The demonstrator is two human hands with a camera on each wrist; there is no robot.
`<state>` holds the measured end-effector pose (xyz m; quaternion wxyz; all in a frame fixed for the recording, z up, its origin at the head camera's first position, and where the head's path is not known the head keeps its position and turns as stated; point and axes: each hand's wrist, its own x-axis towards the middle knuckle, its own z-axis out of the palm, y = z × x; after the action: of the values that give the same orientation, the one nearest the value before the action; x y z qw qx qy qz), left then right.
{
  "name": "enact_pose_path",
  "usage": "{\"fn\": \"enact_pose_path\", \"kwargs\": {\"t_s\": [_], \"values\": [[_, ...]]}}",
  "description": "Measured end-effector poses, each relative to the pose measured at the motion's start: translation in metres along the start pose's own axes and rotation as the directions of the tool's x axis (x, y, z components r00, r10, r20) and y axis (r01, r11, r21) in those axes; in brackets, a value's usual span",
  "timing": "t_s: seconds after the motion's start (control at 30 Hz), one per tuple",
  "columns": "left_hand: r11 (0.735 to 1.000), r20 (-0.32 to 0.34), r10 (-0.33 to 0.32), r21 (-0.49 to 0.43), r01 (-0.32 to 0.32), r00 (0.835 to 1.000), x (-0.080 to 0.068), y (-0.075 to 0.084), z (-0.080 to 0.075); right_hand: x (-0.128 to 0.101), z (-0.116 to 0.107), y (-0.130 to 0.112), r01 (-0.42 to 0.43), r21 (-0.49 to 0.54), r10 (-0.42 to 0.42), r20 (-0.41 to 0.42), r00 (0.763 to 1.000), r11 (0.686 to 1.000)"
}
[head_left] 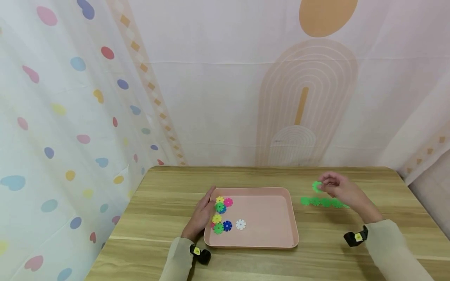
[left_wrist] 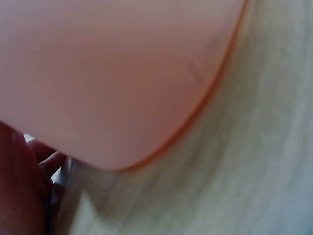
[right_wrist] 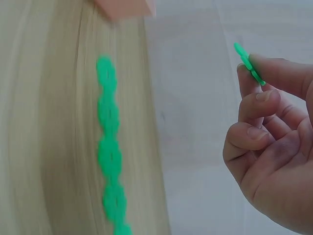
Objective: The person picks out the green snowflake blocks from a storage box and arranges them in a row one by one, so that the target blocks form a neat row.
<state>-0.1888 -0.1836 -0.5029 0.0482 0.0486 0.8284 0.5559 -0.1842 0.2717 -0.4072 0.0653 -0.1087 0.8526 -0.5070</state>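
My left hand [head_left: 202,214] holds the left side of a pink tray [head_left: 263,218], fingers along the outside and thumb at the rim. In the tray's left part lie several notched plastic discs, among them a green disc [head_left: 218,228], a dark blue disc [head_left: 227,225] and a white disc [head_left: 240,224]. My right hand [head_left: 335,188] pinches a green notched disc [right_wrist: 249,64] between thumb and index finger, its other fingers curled. Below that hand a row of green discs [head_left: 326,202] lies on the table, its right end partly hidden by the forearm.
The wooden table [head_left: 168,183] ends at the back against a patterned curtain [head_left: 218,109]. Another curtain with coloured spots [head_left: 77,63] hangs along the left side. A black wrist camera [head_left: 356,237] sits on the right wrist and another camera [head_left: 201,255] on the left.
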Motion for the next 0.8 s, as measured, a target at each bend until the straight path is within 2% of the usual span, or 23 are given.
{"fn": "enact_pose_path", "kwargs": {"t_s": [0.4, 0.63, 0.8], "values": [[1.000, 0.008, -0.009, 0.003, 0.009, 1.000, 0.001, -0.001, 0.002, -0.036, -0.051, 0.041, -0.094, -0.058, 0.083, -0.165, 0.983, 0.994], [1.000, 0.006, -0.009, -0.006, 0.009, 1.000, 0.001, -0.001, 0.004, -0.053, -0.077, 0.075, -0.140, -0.052, 0.119, -0.287, 0.950, 0.989], [1.000, 0.007, -0.019, -0.004, 0.019, 1.000, 0.000, 0.001, 0.004, -0.061, -0.087, 0.094, -0.223, -0.105, 0.184, -0.295, 0.938, 0.969]]}}
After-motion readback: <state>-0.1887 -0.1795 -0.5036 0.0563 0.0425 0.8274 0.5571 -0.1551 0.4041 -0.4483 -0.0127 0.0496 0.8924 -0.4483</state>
